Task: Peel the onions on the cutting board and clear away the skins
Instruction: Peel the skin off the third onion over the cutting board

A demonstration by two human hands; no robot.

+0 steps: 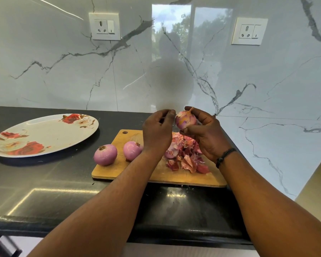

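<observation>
From the head view, our right hand (205, 134) grips a partly peeled onion (186, 121) in curled fingers and thumb, held in the air above the far part of the cutting board (161, 173). Our left hand (157, 132) is just beside it, fingertips curled and brought together right at the onion's top; whether they pinch a scrap of skin we cannot tell.

Under both hands the board's far edge lies near the marble wall (267, 89), and right of our right hand the counter (63, 182) ends against a side panel of the same marble, so room is tight there. Left of our left hand the dark counter is open as far as the flowered plate (43, 134); toward us there is bare board and then counter up to its front edge.

Directly below our right hand sits the heap of skins (183, 154) on the board. Below and left of our left hand are two peeled onions: one (132, 150) on the board, touching our left wrist in the picture, the other (105, 154) straddling the board's left edge.

The counter is glossy black; two socket plates (104, 26) are on the wall above.
</observation>
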